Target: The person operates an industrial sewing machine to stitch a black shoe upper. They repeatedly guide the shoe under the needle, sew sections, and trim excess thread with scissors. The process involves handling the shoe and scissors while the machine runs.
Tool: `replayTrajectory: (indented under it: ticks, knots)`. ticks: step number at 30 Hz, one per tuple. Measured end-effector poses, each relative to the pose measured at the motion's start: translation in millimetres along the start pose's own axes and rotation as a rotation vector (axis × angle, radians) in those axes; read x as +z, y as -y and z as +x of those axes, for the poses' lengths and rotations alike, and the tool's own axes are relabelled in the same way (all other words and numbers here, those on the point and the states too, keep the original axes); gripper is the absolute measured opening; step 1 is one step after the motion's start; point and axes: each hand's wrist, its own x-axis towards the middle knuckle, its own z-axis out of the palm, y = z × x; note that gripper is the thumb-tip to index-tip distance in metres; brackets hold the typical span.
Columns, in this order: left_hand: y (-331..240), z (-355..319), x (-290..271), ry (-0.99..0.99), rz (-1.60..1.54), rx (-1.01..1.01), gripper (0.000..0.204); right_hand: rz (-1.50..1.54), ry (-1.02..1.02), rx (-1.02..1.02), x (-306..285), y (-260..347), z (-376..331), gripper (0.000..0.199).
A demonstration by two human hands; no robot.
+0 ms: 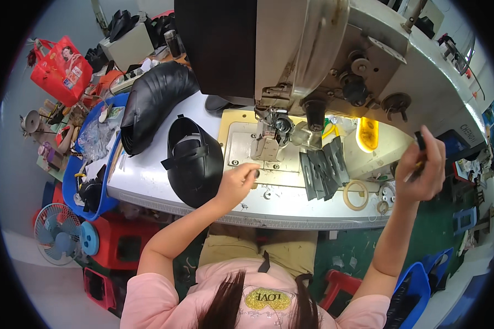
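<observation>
My left hand (237, 186) is closed in a pinch at the front of the sewing machine's (266, 148) bed plate. A small dark round piece (256, 174) shows at its fingertips, too small to name. Just left of it stands a black shoe upper (195, 170) with a strap across its front. My right hand (422, 172) is raised at the right end of the table, its fingers curled around a small black object (420, 141). Most of that object is hidden in the fingers. Between my hands lie several flat black leather pieces (323, 171) beside the needle area.
A wooden ring (356, 196) lies near the table's (148, 189) front edge. A yellow dish (367, 135) sits under the machine arm. At the left are a folded black leather bundle (153, 104), a blue bin (90, 203) and a fan (57, 234). A red stool (337, 288) stands below right.
</observation>
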Motion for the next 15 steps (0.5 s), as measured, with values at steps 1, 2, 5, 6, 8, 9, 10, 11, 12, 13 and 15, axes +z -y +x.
replayTrajectory:
  ticks: [1,2,5,6,8,9,10,11,12,13,15]
  knots:
    - [-4.0,-0.1,0.5,-0.064,-0.165,-0.031,0.007,-0.028,-0.016,-0.054,-0.8,-1.4,3.6,0.020]
    - [-10.4,-1.2,-0.8,-0.061,-0.262,-0.091,0.007,-0.056,-0.033,-0.108,-2.8,-2.9,7.5,0.018]
    - [-27.2,-5.3,-4.2,-0.053,-0.524,-0.169,0.005,-0.260,0.062,-0.144,-16.8,2.4,12.0,0.020]
    - [-32.8,-6.3,-4.6,-0.040,-0.499,-0.111,0.004,-0.254,0.089,-0.145,-18.8,5.9,11.2,0.019]
    - [-48.5,-8.7,-7.3,-0.020,-0.445,0.004,0.004,0.049,0.233,-0.137,-17.0,23.7,1.8,0.017]
    - [-61.0,-8.0,-7.0,-0.005,-0.453,0.017,0.008,0.230,0.347,-0.122,-16.6,34.7,-3.9,0.017]
    - [-69.3,-9.6,-7.2,-0.041,-0.473,0.040,0.009,0.523,0.489,-0.018,-7.0,50.2,-14.3,0.031]
    - [-78.5,-8.5,-4.1,-0.055,-0.502,0.066,0.010,0.672,0.528,0.049,1.5,69.2,-29.5,0.036]
    - [-86.8,-7.5,-2.1,-0.077,-0.526,0.094,0.012,0.725,0.613,0.089,6.6,83.8,-38.1,0.039]
    - [-95.3,-6.9,0.0,-0.077,-0.527,0.130,0.015,0.820,0.619,0.227,11.3,98.2,-52.5,0.044]
    - [-101.4,-7.7,3.3,-0.046,-0.482,0.197,0.018,0.912,0.653,0.501,10.1,116.2,-66.8,0.046]
